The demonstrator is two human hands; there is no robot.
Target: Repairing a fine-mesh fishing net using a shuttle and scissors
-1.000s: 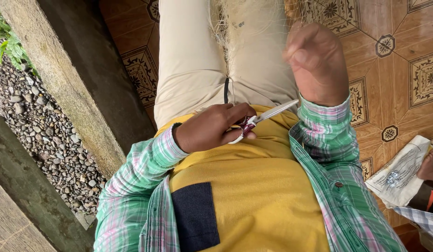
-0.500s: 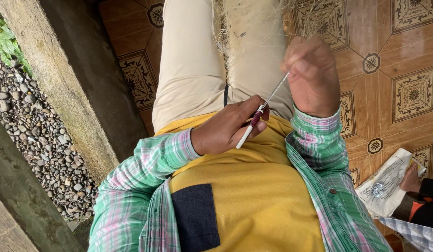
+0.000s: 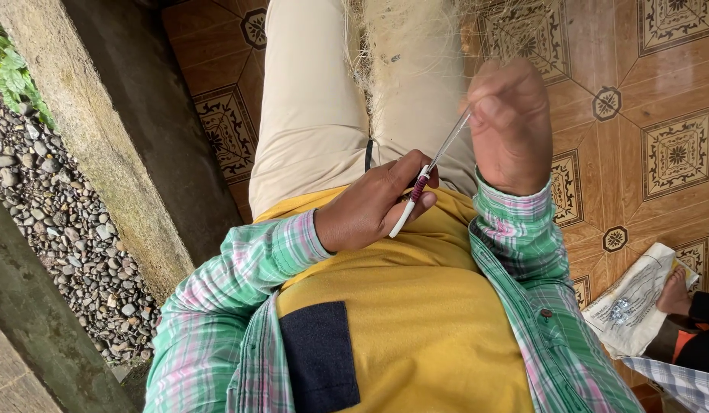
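Left hand (image 3: 369,210) pinching a crochet hook (image 3: 429,180) by its white-and-maroon handle, fingers clenched round it, tip now angling up into the right hand (image 3: 511,126) instead of lying low across the lap. Right hand raised higher than a second ago, fingers closed on pale fibre strands (image 3: 404,61) draping over the beige trousers (image 3: 316,115). Looking like another loop being worked.

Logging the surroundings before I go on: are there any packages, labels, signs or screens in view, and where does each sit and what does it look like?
Clear plastic packet: on the tiled floor at lower right, beside another person's bare foot; flat, roughly rectangular, whitish with dark print and something shiny inside.
No signs, screens or separate labels are visible.
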